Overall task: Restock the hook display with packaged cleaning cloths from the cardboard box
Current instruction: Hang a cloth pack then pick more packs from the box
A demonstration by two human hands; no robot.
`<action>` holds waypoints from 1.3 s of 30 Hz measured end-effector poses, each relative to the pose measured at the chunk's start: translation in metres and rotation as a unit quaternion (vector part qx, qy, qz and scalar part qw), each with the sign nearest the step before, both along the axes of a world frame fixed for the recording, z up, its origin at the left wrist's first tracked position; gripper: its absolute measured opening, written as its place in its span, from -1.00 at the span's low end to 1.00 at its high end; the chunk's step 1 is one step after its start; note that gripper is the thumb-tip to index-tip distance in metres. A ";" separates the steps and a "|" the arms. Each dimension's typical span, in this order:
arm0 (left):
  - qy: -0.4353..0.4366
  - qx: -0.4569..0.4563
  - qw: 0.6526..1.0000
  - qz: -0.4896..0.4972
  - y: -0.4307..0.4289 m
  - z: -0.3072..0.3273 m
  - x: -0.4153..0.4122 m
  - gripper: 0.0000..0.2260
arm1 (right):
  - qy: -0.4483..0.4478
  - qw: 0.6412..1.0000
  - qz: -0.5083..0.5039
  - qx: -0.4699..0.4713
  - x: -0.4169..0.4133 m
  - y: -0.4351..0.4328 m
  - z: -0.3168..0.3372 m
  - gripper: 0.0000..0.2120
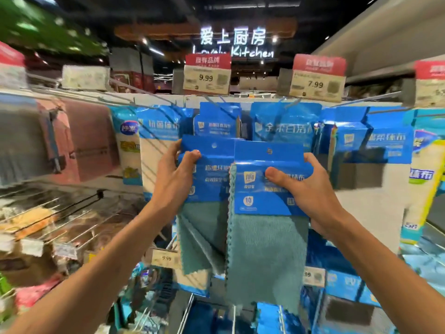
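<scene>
Two packs were held up just before the hook display point(375, 98), neither yet on a peg. The left hand point(173, 182) pinched the left pack point(207, 150) at its blue header, and the right hand point(308, 191) gripped the right pack point(267, 227), which overlapped it. Similar packs already hung behind, under the 9.99 tag point(206, 78). The cardboard box was out of view.

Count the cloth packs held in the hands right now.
2. The left pack is held by the left hand; the right pack, overlapping it in front, by the right hand. Others stacked behind could be hidden.
</scene>
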State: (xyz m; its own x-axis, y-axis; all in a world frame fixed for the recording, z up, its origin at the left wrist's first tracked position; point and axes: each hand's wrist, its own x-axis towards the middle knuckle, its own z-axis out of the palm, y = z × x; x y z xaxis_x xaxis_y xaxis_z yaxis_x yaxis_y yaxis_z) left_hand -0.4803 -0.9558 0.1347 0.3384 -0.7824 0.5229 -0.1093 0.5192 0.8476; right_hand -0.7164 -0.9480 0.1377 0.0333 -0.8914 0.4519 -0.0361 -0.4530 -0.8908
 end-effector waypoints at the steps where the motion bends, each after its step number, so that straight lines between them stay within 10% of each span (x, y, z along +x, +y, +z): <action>1: -0.017 -0.002 0.999 0.034 -0.003 0.004 0.005 -0.78 | -0.004 1.000 0.007 0.003 0.003 -0.005 0.003 -0.38; 5: -0.160 -0.035 0.978 0.127 -0.007 0.017 0.029 -0.78 | 0.026 1.000 0.010 -0.011 0.016 -0.023 0.015 -0.03; 9: -0.287 0.004 0.951 0.112 -0.007 0.024 0.063 -0.84 | 0.041 0.997 0.027 -0.059 0.032 -0.036 0.020 -0.41; 22: -0.474 0.009 0.876 -0.085 -0.029 0.086 0.100 -0.46 | 0.099 0.980 -0.094 -0.142 0.066 -0.054 0.034 -0.45; 39: -0.450 -0.124 0.876 -0.120 -0.030 0.128 0.102 -0.30 | 0.072 0.973 -0.081 -0.205 0.115 -0.062 0.067 -0.45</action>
State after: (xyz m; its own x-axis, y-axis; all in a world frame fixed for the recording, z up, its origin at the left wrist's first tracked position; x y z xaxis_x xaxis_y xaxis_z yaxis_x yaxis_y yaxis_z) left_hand -0.3781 -0.9859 0.2626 -0.4568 -0.5993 0.6574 -0.5388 0.7744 0.3316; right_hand -0.6010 -1.0100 0.2045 -0.0036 -0.6359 0.7717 -0.2484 -0.7470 -0.6167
